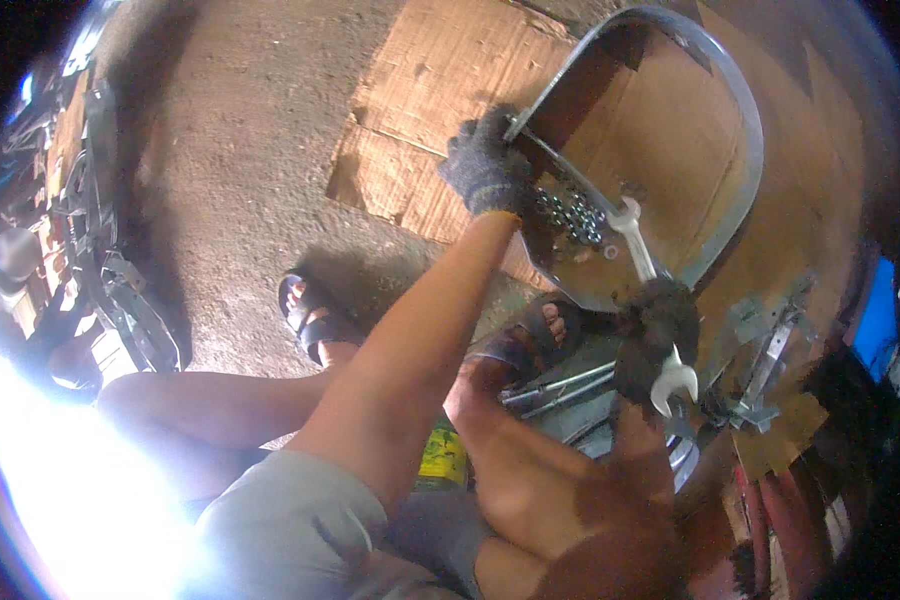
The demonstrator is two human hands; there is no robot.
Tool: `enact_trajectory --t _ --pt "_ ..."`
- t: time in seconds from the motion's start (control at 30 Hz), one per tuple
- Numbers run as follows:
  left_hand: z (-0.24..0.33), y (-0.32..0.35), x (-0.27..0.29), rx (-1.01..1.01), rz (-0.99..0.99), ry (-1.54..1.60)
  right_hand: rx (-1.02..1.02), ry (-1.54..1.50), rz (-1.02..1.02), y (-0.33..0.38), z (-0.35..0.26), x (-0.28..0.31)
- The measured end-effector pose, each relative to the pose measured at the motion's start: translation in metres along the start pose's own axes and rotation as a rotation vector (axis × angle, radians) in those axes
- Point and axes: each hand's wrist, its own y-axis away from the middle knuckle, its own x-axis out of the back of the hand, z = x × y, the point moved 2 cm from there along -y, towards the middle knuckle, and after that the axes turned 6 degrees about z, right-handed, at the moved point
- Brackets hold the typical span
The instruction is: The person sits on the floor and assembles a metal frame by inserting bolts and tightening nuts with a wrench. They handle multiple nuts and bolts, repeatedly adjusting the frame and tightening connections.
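A rounded metal hoop frame (755, 130) stands on the cardboard ahead of me, with a straight metal rod (570, 172) running across its near left part. My left hand (485, 165), in a grey knit glove, is closed around the rod's far end where it meets the hoop. My right hand (658, 325), in a dark glove and in shadow, grips a double open-ended wrench (634, 240) by the middle. The wrench's upper jaw is at the rod's near end; whether it fits over a nut there I cannot tell. Several shiny nuts (570, 212) lie piled beside the rod.
Cardboard sheets (420, 100) cover part of the rough concrete floor (230, 150). My sandalled feet (315, 315) are close by. Metal parts (130, 310) are heaped at the left; metal bars (560, 385) and a bracket (765, 365) lie at the lower right. A blue object (875, 310) is at the right edge.
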Motion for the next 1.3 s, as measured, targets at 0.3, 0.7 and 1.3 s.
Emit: enact_trajectory --t 0.3,0.7,1.3 --pt "0.001 -0.002 0.007 0.009 -0.007 0.032 0.569 0.124 -0.236 -0.093 -0.065 -0.154" --pt "-0.003 -0.002 0.003 -0.010 0.003 0.036 0.425 0.219 -0.344 -0.111 -0.058 -0.171" --pt "0.002 -0.001 0.010 -0.016 -0.058 -0.015 0.029 -0.083 -0.314 -0.127 -0.124 -0.177"
